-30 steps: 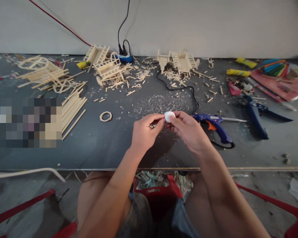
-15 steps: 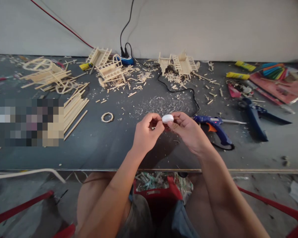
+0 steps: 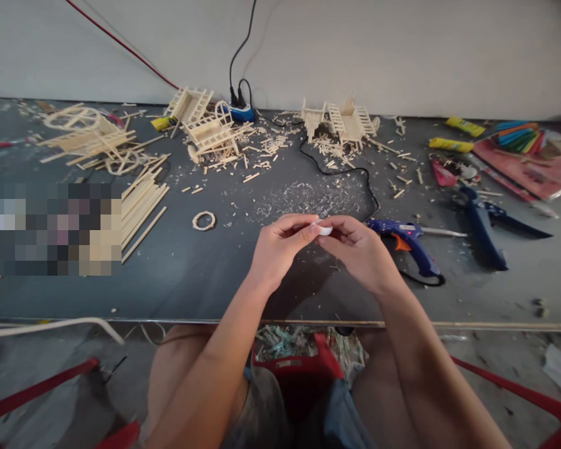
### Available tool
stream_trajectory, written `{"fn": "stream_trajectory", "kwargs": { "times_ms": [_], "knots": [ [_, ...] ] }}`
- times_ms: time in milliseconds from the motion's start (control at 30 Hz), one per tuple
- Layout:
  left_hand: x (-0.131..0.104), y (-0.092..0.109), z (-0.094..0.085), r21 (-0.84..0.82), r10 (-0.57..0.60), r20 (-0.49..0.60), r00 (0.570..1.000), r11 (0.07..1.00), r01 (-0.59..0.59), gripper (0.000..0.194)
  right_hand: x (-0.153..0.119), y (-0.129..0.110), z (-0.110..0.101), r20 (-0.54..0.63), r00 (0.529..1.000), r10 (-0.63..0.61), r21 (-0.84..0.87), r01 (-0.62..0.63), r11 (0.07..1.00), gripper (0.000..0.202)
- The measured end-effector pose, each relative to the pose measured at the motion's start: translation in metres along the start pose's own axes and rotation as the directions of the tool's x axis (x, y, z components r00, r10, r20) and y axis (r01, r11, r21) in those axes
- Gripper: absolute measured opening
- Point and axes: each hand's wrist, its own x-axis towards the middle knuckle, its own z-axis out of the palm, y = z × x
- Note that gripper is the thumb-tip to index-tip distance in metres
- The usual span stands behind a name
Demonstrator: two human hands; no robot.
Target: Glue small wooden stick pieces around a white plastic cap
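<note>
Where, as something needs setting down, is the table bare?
Left of the left hand, between the stick ring and the near edge; also, bar crumbs, between the splayed blue tool and that edge. Crowded: the back, with stick models and scraps.

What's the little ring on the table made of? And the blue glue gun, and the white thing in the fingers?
The ring looks like unpainted wood: pale, matt and bumpy, like the sticks nearby. The glue gun seems to be hard plastic, smooth and blue with an orange trigger. The white piece looks smooth, maybe plastic, but it's mostly covered.
</note>
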Motion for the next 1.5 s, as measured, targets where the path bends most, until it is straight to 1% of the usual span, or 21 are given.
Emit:
{"fn": "stream_trajectory", "kwargs": {
  "times_ms": [67, 133, 267, 367, 433, 500, 600, 633, 667, 733, 833, 967, 1067, 1133, 1200, 1267, 1333, 1367, 1400, 1467, 1500],
  "knots": [
    [0.001, -0.002, -0.002, -0.026, -0.018, -0.002, 1.000, 1.000, 0.018, 0.023, -0.002, -0.001, 0.000, 0.001, 1.000, 0.018, 0.015, -0.018, 1.000, 0.023],
    [0.000, -0.001, -0.003, 0.020, -0.010, -0.031, 0.999, 1.000, 0.011, 0.023, -0.003, -0.001, 0.001, -0.022, 1.000, 0.016, 0.005, -0.016, 1.000, 0.025],
    [-0.004, 0.007, 0.001, 0.255, 0.071, -0.106, 0.992, 0.966, -0.042, 0.018, -0.003, 0.003, 0.004, -0.106, 0.994, -0.007, -0.046, 0.002, 0.999, 0.022],
    [-0.008, 0.012, 0.004, 0.394, 0.129, -0.090, 0.988, 0.915, -0.084, 0.016, -0.002, 0.005, 0.007, -0.139, 0.990, -0.015, -0.032, 0.011, 0.999, 0.019],
    [-0.009, 0.012, 0.005, 0.466, 0.137, -0.073, 0.988, 0.880, -0.087, 0.016, -0.001, 0.006, 0.008, -0.149, 0.988, -0.032, -0.023, 0.029, 0.999, 0.017],
    [-0.009, 0.010, 0.003, 0.500, 0.135, -0.095, 0.986, 0.863, -0.070, 0.016, 0.000, 0.005, 0.008, -0.155, 0.987, -0.035, -0.014, 0.033, 0.999, 0.016],
    [-0.006, 0.004, 0.000, 0.462, 0.158, -0.141, 0.977, 0.883, -0.076, 0.010, 0.000, 0.003, 0.007, -0.135, 0.991, 0.000, 0.027, 0.003, 1.000, 0.014],
    [-0.006, 0.002, -0.001, 0.434, 0.172, -0.133, 0.976, 0.895, -0.099, 0.009, 0.000, 0.002, 0.007, -0.113, 0.993, 0.018, 0.049, -0.012, 0.999, 0.013],
    [-0.005, 0.001, -0.001, 0.404, 0.190, -0.105, 0.976, 0.905, -0.133, 0.016, -0.001, 0.001, 0.007, -0.086, 0.996, 0.034, 0.073, -0.028, 0.997, 0.012],
    [-0.006, 0.001, -0.001, 0.351, 0.229, -0.011, 0.973, 0.912, -0.210, 0.032, -0.001, -0.001, 0.007, -0.038, 0.998, 0.058, 0.110, -0.053, 0.992, 0.011],
    [-0.009, 0.002, 0.002, 0.362, 0.246, 0.119, 0.962, 0.892, -0.273, 0.041, -0.003, -0.002, 0.008, -0.012, 0.996, 0.088, 0.129, -0.086, 0.988, 0.012],
    [-0.014, 0.004, 0.005, 0.456, 0.233, 0.139, 0.962, 0.848, -0.271, 0.040, -0.006, -0.002, 0.015, 0.012, 0.992, 0.129, 0.170, -0.129, 0.977, 0.013],
    [-0.015, 0.003, 0.005, 0.424, 0.202, 0.118, 0.972, 0.875, -0.233, 0.036, -0.009, -0.006, 0.015, 0.045, 0.989, 0.142, 0.220, -0.149, 0.964, 0.019],
    [-0.015, 0.003, 0.004, 0.338, 0.165, 0.111, 0.980, 0.921, -0.193, 0.039, -0.009, -0.011, 0.003, -0.004, 0.990, 0.138, 0.218, -0.134, 0.967, 0.026],
    [-0.014, 0.003, 0.003, 0.263, 0.142, 0.114, 0.983, 0.950, -0.168, 0.041, -0.008, -0.016, -0.019, -0.160, 0.982, 0.099, 0.181, -0.069, 0.981, 0.025],
    [-0.014, 0.003, 0.000, 0.235, 0.151, 0.126, 0.980, 0.956, -0.177, 0.040, -0.008, -0.019, -0.051, -0.380, 0.924, 0.038, 0.115, 0.007, 0.993, 0.018],
    [-0.015, 0.003, -0.003, 0.218, 0.185, 0.135, 0.974, 0.953, -0.211, 0.038, -0.009, -0.018, -0.085, -0.577, 0.817, 0.002, 0.058, 0.038, 0.998, 0.016],
    [-0.015, 0.002, -0.004, 0.204, 0.202, 0.133, 0.970, 0.953, -0.226, 0.037, -0.011, -0.016, -0.100, -0.634, 0.773, -0.002, 0.012, 0.012, 1.000, 0.016],
    [-0.016, 0.001, -0.006, 0.187, 0.213, 0.127, 0.969, 0.954, -0.234, 0.037, -0.014, -0.014, -0.113, -0.643, 0.766, 0.015, -0.055, -0.066, 0.996, 0.016],
    [-0.017, -0.001, -0.009, 0.156, 0.208, 0.116, 0.971, 0.962, -0.224, 0.036, -0.019, -0.010, -0.132, -0.584, 0.804, 0.112, -0.212, -0.285, 0.935, 0.019],
    [-0.018, -0.002, -0.010, 0.143, 0.194, 0.110, 0.975, 0.968, -0.209, 0.036, -0.022, -0.008, -0.137, -0.550, 0.819, 0.166, -0.269, -0.361, 0.893, 0.023]
  ]
}}
